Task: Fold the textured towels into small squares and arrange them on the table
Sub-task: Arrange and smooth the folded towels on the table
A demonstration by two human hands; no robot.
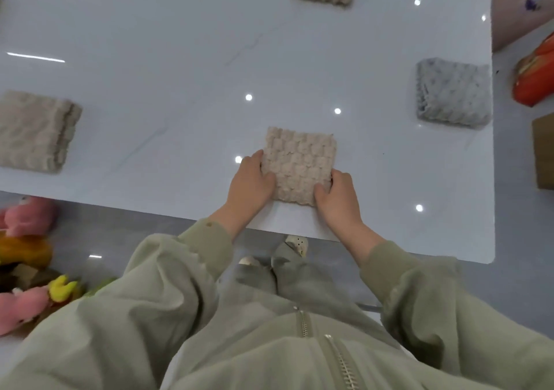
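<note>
The beige folded towel point(299, 165) lies in the lower centre of the frame, on the white table point(180, 75) near its lower edge. The left hand point(251, 180) and the right hand point(338, 194) each grip a lower corner, thumb on top, fingers curled at the side. On release the thick layers may spring open, and the glossy top may let the square slide out of line.
</note>
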